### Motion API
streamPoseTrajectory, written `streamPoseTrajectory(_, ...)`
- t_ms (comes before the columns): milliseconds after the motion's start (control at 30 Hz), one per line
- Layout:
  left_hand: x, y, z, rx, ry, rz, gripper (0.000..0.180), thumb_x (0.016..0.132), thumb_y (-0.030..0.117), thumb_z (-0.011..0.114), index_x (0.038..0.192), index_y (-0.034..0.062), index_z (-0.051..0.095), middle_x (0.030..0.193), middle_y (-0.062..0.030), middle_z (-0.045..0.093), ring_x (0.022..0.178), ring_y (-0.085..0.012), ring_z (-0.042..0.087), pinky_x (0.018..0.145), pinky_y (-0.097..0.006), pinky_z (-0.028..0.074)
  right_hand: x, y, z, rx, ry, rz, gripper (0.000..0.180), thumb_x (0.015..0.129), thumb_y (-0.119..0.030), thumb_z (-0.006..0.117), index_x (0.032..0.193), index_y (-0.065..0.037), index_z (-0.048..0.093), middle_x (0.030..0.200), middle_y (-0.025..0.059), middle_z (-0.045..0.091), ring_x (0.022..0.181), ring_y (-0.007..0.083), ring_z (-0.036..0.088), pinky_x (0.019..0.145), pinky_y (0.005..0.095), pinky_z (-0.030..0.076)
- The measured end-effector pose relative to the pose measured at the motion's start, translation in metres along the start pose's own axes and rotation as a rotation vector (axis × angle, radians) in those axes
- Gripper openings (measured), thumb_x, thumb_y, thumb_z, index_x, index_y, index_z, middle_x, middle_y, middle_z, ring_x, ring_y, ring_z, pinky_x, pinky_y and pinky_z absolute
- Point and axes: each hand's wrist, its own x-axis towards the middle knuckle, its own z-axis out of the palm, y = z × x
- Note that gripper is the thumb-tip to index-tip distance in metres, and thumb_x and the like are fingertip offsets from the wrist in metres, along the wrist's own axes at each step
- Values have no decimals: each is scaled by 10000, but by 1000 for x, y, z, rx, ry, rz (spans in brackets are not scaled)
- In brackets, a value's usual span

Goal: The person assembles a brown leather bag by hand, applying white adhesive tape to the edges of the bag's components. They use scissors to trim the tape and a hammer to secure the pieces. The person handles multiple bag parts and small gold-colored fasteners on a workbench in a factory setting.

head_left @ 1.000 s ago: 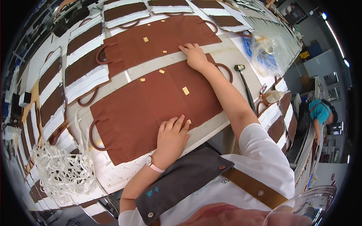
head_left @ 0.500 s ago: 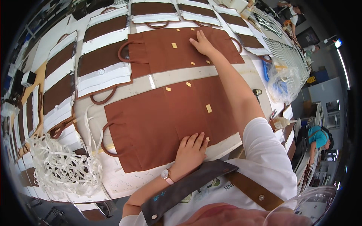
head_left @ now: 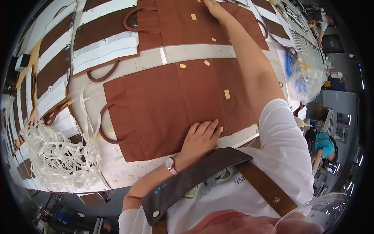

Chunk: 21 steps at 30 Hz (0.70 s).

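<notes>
Two brown bag panels with rolled handles lie flat, one beyond the other. My left hand (head_left: pixel 199 139) rests open on the lower edge of the near panel (head_left: pixel 156 105), fingertips beside a small tan tape piece (head_left: pixel 221 129). Other tape pieces stick to this panel, including a larger tan rectangle (head_left: pixel 227 94). My right arm stretches over the near panel. My right hand (head_left: pixel 215 11) lies open and flat on the far panel (head_left: pixel 175 27), its fingertips cut off by the upper rim. Between that hand and the left handle sits another tape rectangle (head_left: pixel 193 16).
A tangled heap of white strips (head_left: pixel 62 160) lies at the table's left front. Brown-and-white bag pieces (head_left: pixel 103 43) line the left and far sides. A clear plastic bag (head_left: pixel 306 84) is on the right. A person in a blue-green top (head_left: pixel 326 144) works beyond.
The view has tilted downward, so the panels appear higher in the picture. Both hands stay at about the same places on the panels.
</notes>
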Motion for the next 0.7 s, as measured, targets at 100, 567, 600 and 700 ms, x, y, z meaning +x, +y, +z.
streamPoseTrajectory(100,6,7,-4,-21,-30,42,562,733,265,778,1266,137,656,1422,-87,528,1244,-235,500,1022,-409,400,-20,35,-8,-119,-94,87,732,939,-762,262,1561,-381,314,1682,-10,148,1529,438,46,1153,731,40)
streamPoseTrajectory(567,6,5,-16,70,-78,26,430,829,227,743,1248,145,685,1406,-64,550,1223,-245,502,1027,-407,391,-347,-26,-38,-83,-249,-185,639,1042,-420,443,1534,-26,340,1558,173,400,1489,337,293,1224,488,172)
streamPoseTrajectory(600,7,4,-13,91,-70,17,416,837,222,739,1245,159,688,1407,-49,551,1215,-243,507,1031,-405,393,-339,-31,-38,-108,-209,-202,633,1044,-415,440,1532,-24,344,1559,172,400,1489,337,292,1224,487,176)
streamPoseTrajectory(700,9,2,-11,97,-72,40,409,847,222,731,1248,156,686,1419,-58,545,1226,-250,507,1038,-410,394,-312,-18,-20,-319,-112,-319,612,1045,-458,406,1527,-80,381,1574,110,395,1491,331,286,1214,549,167)
